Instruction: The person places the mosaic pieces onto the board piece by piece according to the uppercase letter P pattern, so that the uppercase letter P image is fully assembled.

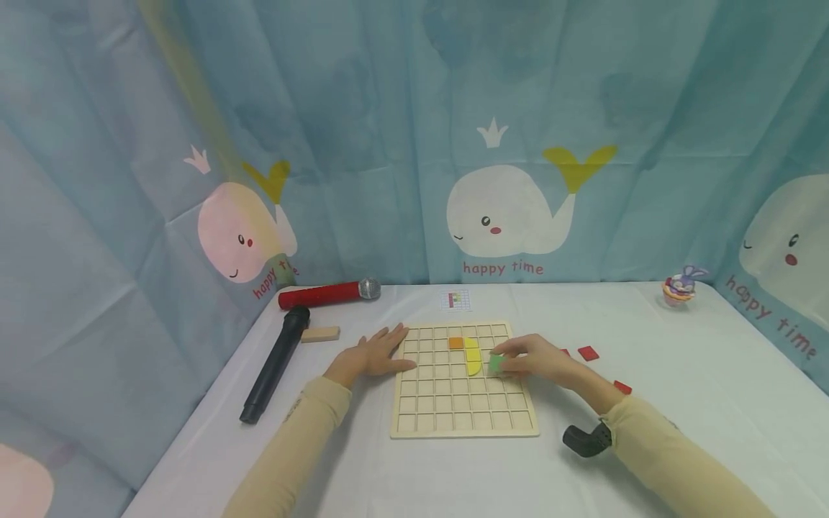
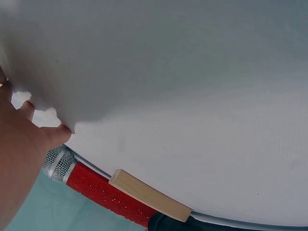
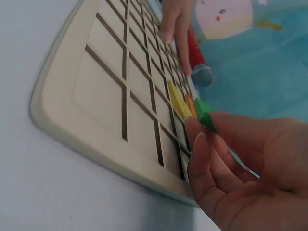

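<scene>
A wooden grid board (image 1: 463,424) lies on the white table, with an orange square tile (image 1: 456,343) and a column of yellow tiles (image 1: 473,357) set in its upper cells. My right hand (image 1: 534,357) pinches a green tile (image 1: 496,362) between thumb and fingertips, just right of the yellow column. In the right wrist view the green tile (image 3: 204,113) stands tilted over the board's grid. My left hand (image 1: 378,352) rests with spread fingers at the board's left edge, thumb over the rim. Only part of that hand (image 2: 24,130) shows in the left wrist view.
Left of the board lie a red microphone (image 1: 324,293), a black microphone (image 1: 275,367) and a wooden block (image 1: 320,334). Behind it is a small pattern card (image 1: 456,300). Red tiles (image 1: 588,353), a black curved object (image 1: 586,439) and a bunny figurine (image 1: 680,286) are on the right.
</scene>
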The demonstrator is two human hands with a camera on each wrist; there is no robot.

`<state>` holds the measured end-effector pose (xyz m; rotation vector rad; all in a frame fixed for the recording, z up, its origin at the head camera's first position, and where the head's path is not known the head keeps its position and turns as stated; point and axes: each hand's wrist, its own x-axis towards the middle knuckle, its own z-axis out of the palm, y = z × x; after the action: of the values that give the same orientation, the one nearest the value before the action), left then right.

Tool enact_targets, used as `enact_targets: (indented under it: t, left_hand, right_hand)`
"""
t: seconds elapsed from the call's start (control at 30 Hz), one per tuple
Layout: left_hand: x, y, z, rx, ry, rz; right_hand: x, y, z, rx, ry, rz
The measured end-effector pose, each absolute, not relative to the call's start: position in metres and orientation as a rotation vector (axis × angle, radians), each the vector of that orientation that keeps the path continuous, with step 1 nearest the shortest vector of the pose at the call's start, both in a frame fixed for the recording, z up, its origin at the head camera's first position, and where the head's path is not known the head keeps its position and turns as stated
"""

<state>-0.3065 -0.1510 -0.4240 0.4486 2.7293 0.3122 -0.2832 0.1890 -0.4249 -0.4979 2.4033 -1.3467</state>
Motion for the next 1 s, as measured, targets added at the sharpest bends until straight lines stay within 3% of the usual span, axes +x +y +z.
enact_targets:
  t: [1.0]
  left_hand:
    - [-0.307,-0.152,-0.426,0.475,2.742,0.306]
  right_hand:
    - [-0.289,0.127,-0.417,-0.403,2.347,-1.349]
